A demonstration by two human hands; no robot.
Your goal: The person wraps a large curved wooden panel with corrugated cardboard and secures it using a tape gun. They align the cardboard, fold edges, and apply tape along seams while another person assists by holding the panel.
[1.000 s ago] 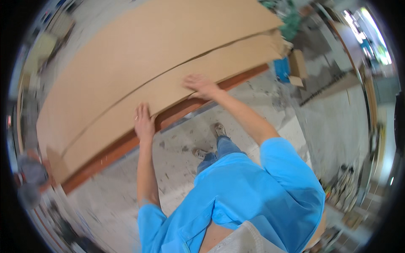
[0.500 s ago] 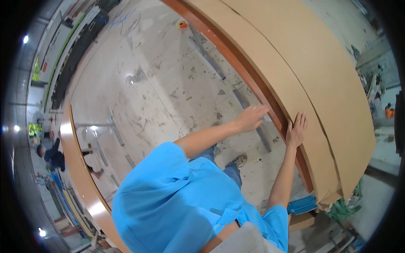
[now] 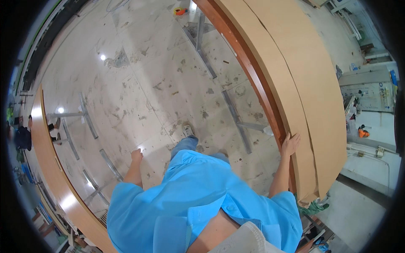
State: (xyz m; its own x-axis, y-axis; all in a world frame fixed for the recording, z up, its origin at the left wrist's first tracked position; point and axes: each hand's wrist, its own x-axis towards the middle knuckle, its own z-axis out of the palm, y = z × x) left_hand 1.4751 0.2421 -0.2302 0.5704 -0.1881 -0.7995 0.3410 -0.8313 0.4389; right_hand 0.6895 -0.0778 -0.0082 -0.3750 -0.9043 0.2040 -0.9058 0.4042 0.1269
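On my right runs a long panel with sheets of brown cardboard (image 3: 274, 76) on top and a reddish-brown wooden edge (image 3: 257, 80) along its near side. My right hand (image 3: 290, 145) rests on the rim of the cardboard, its fingers laid over the edge and the thumb apart from them. It appears to lean there rather than grip. Low on my left side hangs my left hand (image 3: 136, 156), away from the panel, its fingers loosely curled and nothing visible in them.
A second long wooden panel (image 3: 63, 185) stands at the left, with a person (image 3: 23, 137) beyond it. Grey metal supports (image 3: 236, 122) lie on the stained floor (image 3: 147, 84) near both panels. An orange tape roll (image 3: 180, 11) is farther off. Workshop clutter lines the right side.
My left hand has swung away from the panel's edge to my left side. My right hand stays at the cardboard rim, its fingers less outstretched. The view and my body have turned.
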